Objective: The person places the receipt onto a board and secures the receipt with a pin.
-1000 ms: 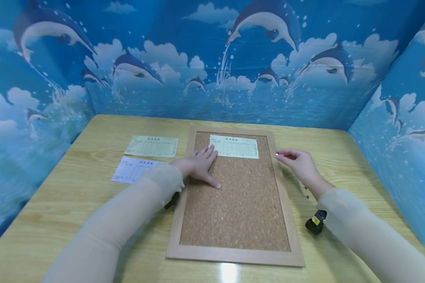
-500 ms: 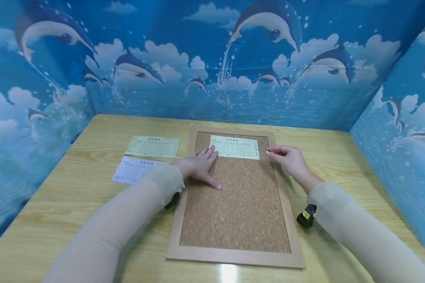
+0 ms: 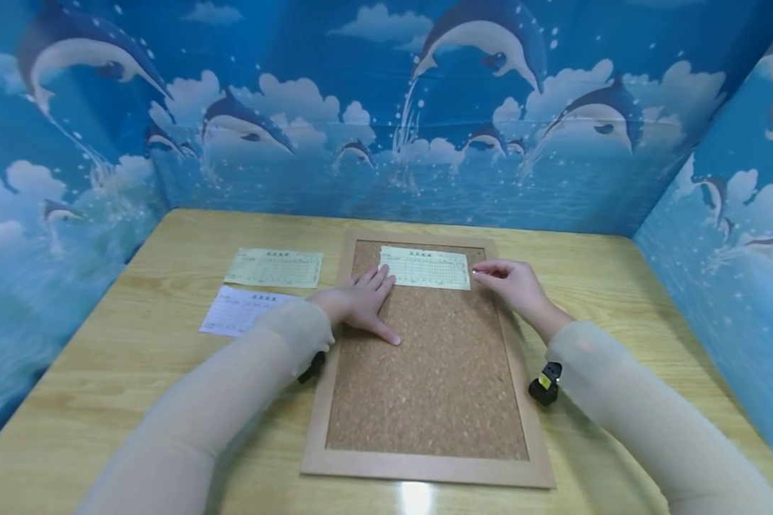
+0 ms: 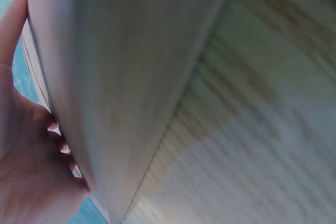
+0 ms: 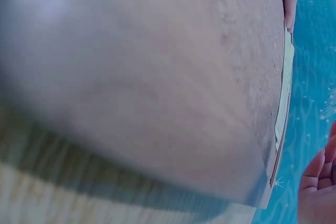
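A wood-framed cork board [image 3: 425, 379] lies on the table. Across its upper part lies a pale green printed slip [image 3: 425, 268]. My left hand [image 3: 363, 300] rests spread on the board's left side, fingertips on the slip's left end and thumb on the cork. At the slip's right edge, my right hand [image 3: 512, 286] pinches a small shiny thumbtack [image 3: 475, 271] between thumb and forefinger; its point is hidden. Each wrist view shows its own hand, the left hand [image 4: 31, 150] and the right hand [image 5: 320, 182], beyond the frame.
Left of the board, another pale green slip [image 3: 273, 267] and a white printed slip [image 3: 238, 311] lie on the wooden table [image 3: 135, 343]; the left sleeve partly covers the white one. A dolphin-print backdrop [image 3: 386, 107] stands behind and at the sides.
My right hand has moved left from beside the board's right frame to the slip's right edge, carrying the thumbtack. The left hand has stayed in place.
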Motion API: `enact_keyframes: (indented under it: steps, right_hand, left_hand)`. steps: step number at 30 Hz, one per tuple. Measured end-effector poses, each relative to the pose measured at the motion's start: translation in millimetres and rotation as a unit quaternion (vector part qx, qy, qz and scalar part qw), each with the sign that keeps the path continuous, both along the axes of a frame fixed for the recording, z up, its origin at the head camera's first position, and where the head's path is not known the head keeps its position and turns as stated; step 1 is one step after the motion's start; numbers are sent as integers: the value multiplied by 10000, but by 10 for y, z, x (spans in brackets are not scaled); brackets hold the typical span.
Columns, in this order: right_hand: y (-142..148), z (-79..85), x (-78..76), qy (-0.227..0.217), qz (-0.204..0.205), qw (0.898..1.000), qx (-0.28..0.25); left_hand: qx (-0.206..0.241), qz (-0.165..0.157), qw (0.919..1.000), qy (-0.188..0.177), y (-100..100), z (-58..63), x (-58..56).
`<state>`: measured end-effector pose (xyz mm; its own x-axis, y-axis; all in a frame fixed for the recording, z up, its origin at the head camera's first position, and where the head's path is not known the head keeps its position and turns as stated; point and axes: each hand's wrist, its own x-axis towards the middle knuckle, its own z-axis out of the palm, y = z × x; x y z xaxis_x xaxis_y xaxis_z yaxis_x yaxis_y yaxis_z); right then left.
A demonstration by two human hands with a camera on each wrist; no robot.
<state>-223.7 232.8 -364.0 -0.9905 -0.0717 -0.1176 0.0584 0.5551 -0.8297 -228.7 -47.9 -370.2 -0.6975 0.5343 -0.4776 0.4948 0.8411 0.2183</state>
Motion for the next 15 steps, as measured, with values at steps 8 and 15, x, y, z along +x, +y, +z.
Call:
enact_keyframes:
  steps: [8,15]
  right_hand:
    - [-62,3,-45,135,98,9999,32]
    - [-69,-13,-47,61,163,9998,-24]
  left_hand:
    - [87,68,9999,1,-13,-36,-28]
    - [95,95,9999,61,-6,-21,8]
